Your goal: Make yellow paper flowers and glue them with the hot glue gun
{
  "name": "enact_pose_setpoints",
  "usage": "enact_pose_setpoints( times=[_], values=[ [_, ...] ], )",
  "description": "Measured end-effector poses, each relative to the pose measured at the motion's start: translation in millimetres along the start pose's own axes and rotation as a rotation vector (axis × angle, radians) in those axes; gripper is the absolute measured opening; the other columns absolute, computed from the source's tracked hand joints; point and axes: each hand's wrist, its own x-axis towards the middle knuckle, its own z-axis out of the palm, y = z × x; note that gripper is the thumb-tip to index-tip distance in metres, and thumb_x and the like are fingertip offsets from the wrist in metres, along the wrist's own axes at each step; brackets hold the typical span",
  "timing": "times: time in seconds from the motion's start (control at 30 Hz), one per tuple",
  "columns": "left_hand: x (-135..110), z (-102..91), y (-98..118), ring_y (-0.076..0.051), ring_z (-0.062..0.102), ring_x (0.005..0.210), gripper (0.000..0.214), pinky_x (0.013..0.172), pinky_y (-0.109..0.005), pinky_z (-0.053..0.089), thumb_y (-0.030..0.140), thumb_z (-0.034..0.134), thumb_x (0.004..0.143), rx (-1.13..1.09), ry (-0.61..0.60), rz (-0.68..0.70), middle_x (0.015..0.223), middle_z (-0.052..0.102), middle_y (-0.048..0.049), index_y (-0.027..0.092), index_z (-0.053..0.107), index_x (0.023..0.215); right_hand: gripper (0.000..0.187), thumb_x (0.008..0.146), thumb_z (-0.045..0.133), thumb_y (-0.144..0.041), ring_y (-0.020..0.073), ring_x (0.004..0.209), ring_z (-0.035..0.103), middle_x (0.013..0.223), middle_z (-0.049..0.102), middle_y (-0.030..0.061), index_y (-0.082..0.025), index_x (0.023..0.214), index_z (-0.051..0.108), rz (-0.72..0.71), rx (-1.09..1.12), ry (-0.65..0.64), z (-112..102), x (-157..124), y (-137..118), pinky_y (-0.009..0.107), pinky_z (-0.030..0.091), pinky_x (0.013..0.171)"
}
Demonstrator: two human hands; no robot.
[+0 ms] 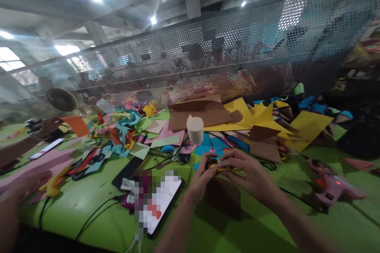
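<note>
My left hand (204, 172) and my right hand (244, 167) meet over the green table, both with fingers pinched together. Between their fingertips is a thin yellow strip (224, 168), with something dark brown partly hidden behind the left fingers. Directly below the hands is a brown sheet (225, 195); whether it touches them I cannot tell. Beyond the fingers lie blue paper pieces (212, 141), and a white paper roll (195, 129) stands upright behind them.
A pink glue gun (335, 182) with a lit red light lies at right. A phone (164, 201) and a cable are at left. Scissors (96, 159) and heaped paper scraps (118, 126) lie farther left, near another person's arms. A perforated metal screen (190, 63) closes the back.
</note>
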Motion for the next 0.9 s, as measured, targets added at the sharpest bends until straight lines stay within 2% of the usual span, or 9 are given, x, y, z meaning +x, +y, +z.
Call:
enact_pose_setpoints(
  times=[0.1, 0.2, 0.33, 0.47, 0.57, 0.73, 0.9],
  values=[
    [0.2, -1.6, -0.5, -0.021, 0.054, 0.102, 0.048, 0.088, -0.032, 0.043, 0.056, 0.06, 0.087, 0.001, -0.012, -0.008, 0.108, 0.056, -0.0041, 0.024, 0.052, 0.122, 0.019, 0.092, 0.059, -0.02, 0.0184, 0.086, 0.068, 0.092, 0.067, 0.0057, -0.026, 0.098, 0.076, -0.081, -0.053, 0.044, 5.8, -1.0, 8.0, 0.029, 0.055, 0.075],
    [1.5, -2.7, -1.1, -0.02, 0.052, 0.098, 0.051, 0.088, -0.032, 0.042, 0.061, 0.058, 0.087, 0.071, -0.016, 0.005, 0.106, 0.054, -0.0039, 0.022, 0.053, 0.12, 0.02, 0.091, 0.058, -0.016, 0.0176, 0.082, 0.067, 0.087, 0.066, 0.0048, -0.024, 0.095, 0.076, -0.104, -0.092, 0.002, 8.1, -1.1, 8.5, 0.027, 0.054, 0.071],
    [2.2, -2.1, 0.9, -0.019, 0.05, 0.091, 0.05, 0.083, -0.03, 0.041, 0.06, 0.056, 0.087, 0.117, 0.014, 0.01, 0.097, 0.051, -0.0025, 0.021, 0.055, 0.117, 0.018, 0.091, 0.058, -0.017, 0.0178, 0.082, 0.066, 0.087, 0.065, 0.0051, -0.023, 0.087, 0.075, -0.053, -0.084, -0.069, 6.6, -0.5, 1.2, 0.027, 0.052, 0.07],
    [2.4, -1.3, 2.0, -0.02, 0.052, 0.096, 0.044, 0.087, -0.031, 0.042, 0.052, 0.059, 0.085, 0.078, 0.019, 0.006, 0.097, 0.054, -0.0029, 0.021, 0.056, 0.116, 0.01, 0.09, 0.066, -0.026, 0.0194, 0.091, 0.065, 0.097, 0.067, 0.0049, -0.025, 0.096, 0.073, 0.047, 0.019, -0.117, 3.0, -0.3, -2.1, 0.03, 0.052, 0.08],
    [3.3, -1.3, 1.2, -0.02, 0.052, 0.094, 0.044, 0.085, -0.031, 0.042, 0.049, 0.061, 0.081, 0.056, 0.018, 0.016, 0.096, 0.054, -0.0025, 0.021, 0.055, 0.115, 0.022, 0.084, 0.074, -0.038, 0.02, 0.09, 0.064, 0.099, 0.068, 0.0052, -0.023, 0.1, 0.07, 0.11, 0.087, -0.135, 0.1, -0.5, -2.3, 0.03, 0.053, 0.077],
    [3.8, -1.2, 0.8, -0.019, 0.05, 0.089, 0.041, 0.078, -0.029, 0.042, 0.041, 0.061, 0.079, 0.047, 0.047, 0.011, 0.094, 0.053, -0.0018, 0.022, 0.054, 0.114, 0.026, 0.092, 0.063, -0.04, 0.0183, 0.084, 0.065, 0.108, 0.069, 0.0086, -0.022, 0.109, 0.068, 0.173, 0.066, -0.032, -1.1, -0.6, -0.6, 0.029, 0.055, 0.072],
    [3.1, -1.1, 2.4, -0.019, 0.05, 0.091, 0.042, 0.08, -0.03, 0.042, 0.043, 0.059, 0.08, 0.079, 0.055, 0.034, 0.097, 0.053, -0.0025, 0.022, 0.054, 0.117, 0.023, 0.094, 0.06, -0.037, 0.0212, 0.096, 0.066, 0.107, 0.068, 0.0084, -0.024, 0.109, 0.071, 0.121, -0.01, -0.084, 0.5, -1.0, -1.3, 0.031, 0.055, 0.077]
  ],
)
